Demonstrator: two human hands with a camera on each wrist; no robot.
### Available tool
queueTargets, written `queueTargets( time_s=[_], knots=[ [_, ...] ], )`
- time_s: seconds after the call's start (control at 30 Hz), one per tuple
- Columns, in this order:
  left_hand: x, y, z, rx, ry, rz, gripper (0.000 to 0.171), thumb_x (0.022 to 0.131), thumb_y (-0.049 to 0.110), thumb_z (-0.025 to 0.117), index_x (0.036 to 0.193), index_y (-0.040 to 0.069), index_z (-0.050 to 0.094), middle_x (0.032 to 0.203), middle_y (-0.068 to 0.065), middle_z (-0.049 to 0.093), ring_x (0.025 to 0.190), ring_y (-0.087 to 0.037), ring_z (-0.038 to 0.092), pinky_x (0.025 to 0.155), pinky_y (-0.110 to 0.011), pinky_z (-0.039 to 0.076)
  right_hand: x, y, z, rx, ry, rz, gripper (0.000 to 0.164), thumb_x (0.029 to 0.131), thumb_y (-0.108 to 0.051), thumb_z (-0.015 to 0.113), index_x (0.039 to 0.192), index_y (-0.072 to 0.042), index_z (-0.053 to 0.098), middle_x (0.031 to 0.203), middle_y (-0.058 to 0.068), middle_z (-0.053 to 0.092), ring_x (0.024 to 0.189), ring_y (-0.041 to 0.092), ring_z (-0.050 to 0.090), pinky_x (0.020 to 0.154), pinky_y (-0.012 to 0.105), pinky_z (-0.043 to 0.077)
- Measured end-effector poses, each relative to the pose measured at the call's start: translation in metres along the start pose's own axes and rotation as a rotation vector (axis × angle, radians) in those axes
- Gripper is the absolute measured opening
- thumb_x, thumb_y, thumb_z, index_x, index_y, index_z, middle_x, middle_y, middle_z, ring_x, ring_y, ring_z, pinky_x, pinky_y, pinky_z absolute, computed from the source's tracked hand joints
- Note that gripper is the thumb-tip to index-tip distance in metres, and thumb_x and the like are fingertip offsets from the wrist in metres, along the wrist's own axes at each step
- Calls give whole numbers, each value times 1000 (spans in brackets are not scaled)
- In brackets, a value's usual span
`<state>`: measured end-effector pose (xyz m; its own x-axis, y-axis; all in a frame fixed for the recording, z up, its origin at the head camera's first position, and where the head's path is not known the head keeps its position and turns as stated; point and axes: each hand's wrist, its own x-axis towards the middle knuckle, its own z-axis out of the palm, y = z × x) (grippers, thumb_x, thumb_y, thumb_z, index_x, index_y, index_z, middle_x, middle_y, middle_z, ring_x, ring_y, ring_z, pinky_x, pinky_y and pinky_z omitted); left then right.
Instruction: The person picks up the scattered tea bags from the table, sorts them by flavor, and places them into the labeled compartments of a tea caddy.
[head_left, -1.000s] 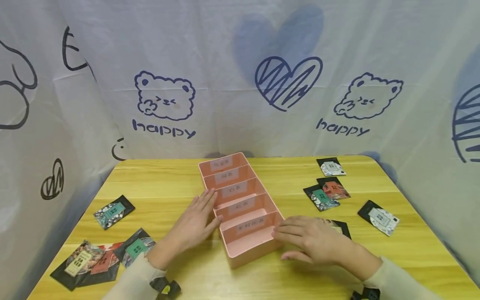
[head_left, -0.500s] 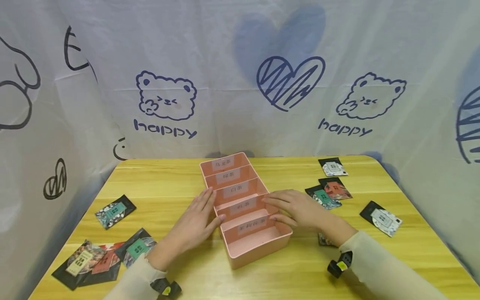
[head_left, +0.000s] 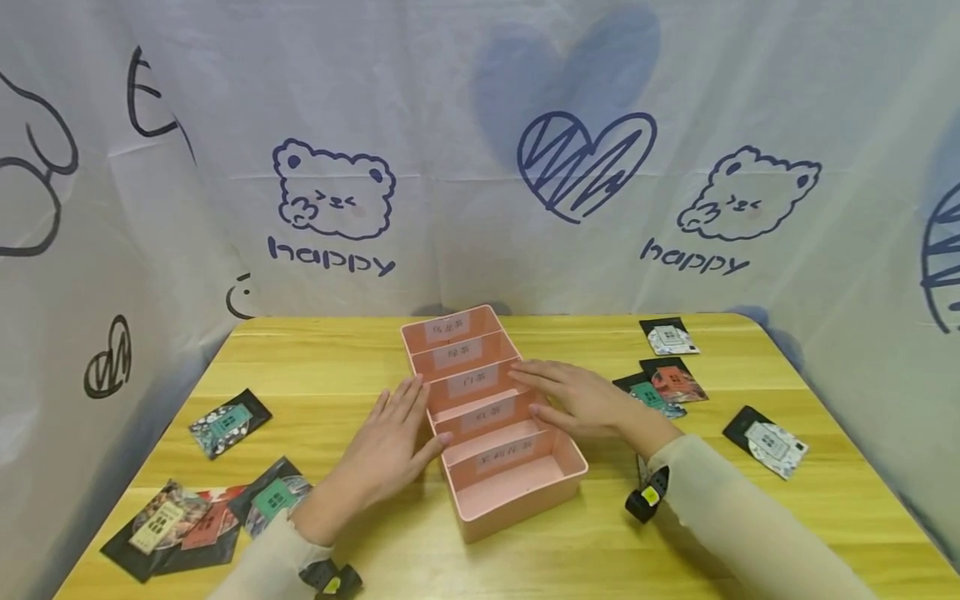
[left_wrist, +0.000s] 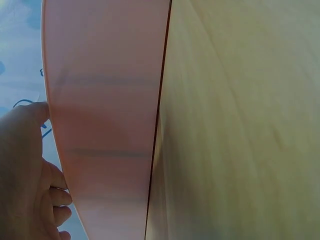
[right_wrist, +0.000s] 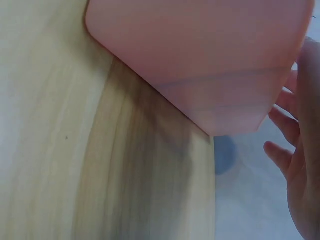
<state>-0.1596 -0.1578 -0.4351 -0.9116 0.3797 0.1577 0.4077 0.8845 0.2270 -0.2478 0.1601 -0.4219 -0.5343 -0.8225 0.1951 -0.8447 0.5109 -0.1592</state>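
A pink divided box (head_left: 525, 508) stands slantwise on the table, its compartments in one row with white labels on the dividers. Along its left rim lies my left hand (head_left: 382, 450), fingers stretched forward and thumb on the edge. My right hand (head_left: 581, 400) touches the right rim around the middle compartments, with fingers extended over the edge. In the left wrist view, the left fingertips meet the rim above the box's side wall (left_wrist: 105, 110). The right wrist view has the opposite wall (right_wrist: 200, 50), with the right fingers beside its upper edge.
Left on the wooden table (head_left: 337, 358) lie a green-labelled packet (head_left: 228, 423) and an overlapping group with a yellow-labelled packet (head_left: 159, 525). On the right are a white-labelled packet (head_left: 768, 442), a red-labelled packet (head_left: 677, 380) and others. A printed curtain (head_left: 450, 208) hangs behind.
My right hand has slid away from me along the right rim, from the near corner to the middle. The left hand stays put. The box's near right corner now shows.
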Motion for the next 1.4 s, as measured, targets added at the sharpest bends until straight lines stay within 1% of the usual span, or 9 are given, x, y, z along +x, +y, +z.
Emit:
queueTargets(
  time_s=[0.17,0.3,0.47,0.7,0.8,0.93,1.1,1.2,1.4],
  knots=[
    [1,0,1,18,-1,8,85,99,64,29,152,-2,23,159,-19,17,148,-30,9,120,-49,9,0,3,3,31,-8,-6,55,102,-33,48,152,-11,37,157,7,33,142,26,32,112,48,33],
    [2,-1,1,18,7,19,83,100,61,33,152,-2,24,160,-19,17,148,-31,10,120,-49,9,-5,3,3,41,-10,3,54,102,-26,49,151,-8,38,158,8,31,142,28,32,112,48,34],
    [5,-3,1,0,9,40,79,101,57,36,152,-3,24,160,-18,17,148,-30,11,120,-49,9,-13,3,4,69,4,28,54,102,-21,50,152,-8,36,159,7,28,142,27,31,111,49,35],
    [13,-5,2,-46,7,87,78,101,53,42,153,-2,23,161,-16,16,148,-30,13,120,-49,11,-25,2,4,67,-8,62,55,103,-26,45,155,-11,31,161,5,23,144,25,27,112,47,35],
    [15,-5,3,-61,4,100,76,101,51,43,153,-1,23,161,-14,16,148,-30,13,119,-50,12,-31,0,4,71,-9,66,57,103,-27,45,155,-10,29,162,6,21,144,26,27,111,48,35],
    [18,-5,5,-65,-4,112,76,101,50,44,154,1,22,162,-13,15,148,-28,11,120,-49,9,-37,-4,3,61,-8,73,58,103,-29,47,155,-9,29,162,7,20,144,27,28,111,49,35],
    [24,-2,8,-46,3,142,77,101,56,39,154,2,25,161,-12,17,148,-29,13,120,-47,7,-45,-11,2,29,4,107,58,104,-33,45,155,-9,29,161,7,21,142,27,30,111,47,36],
    [28,-1,9,-33,4,159,80,99,61,34,154,3,26,161,-12,18,148,-29,15,120,-47,8,-50,-14,2,32,4,152,60,104,-36,44,156,-11,27,162,6,20,143,26,30,111,46,35],
    [36,1,11,4,-21,194,82,99,64,30,156,6,22,162,-10,16,148,-26,10,120,-48,9,-60,-18,3,65,-4,239,62,105,-44,39,157,-14,24,162,4,19,144,26,28,112,47,34]
  ],
)
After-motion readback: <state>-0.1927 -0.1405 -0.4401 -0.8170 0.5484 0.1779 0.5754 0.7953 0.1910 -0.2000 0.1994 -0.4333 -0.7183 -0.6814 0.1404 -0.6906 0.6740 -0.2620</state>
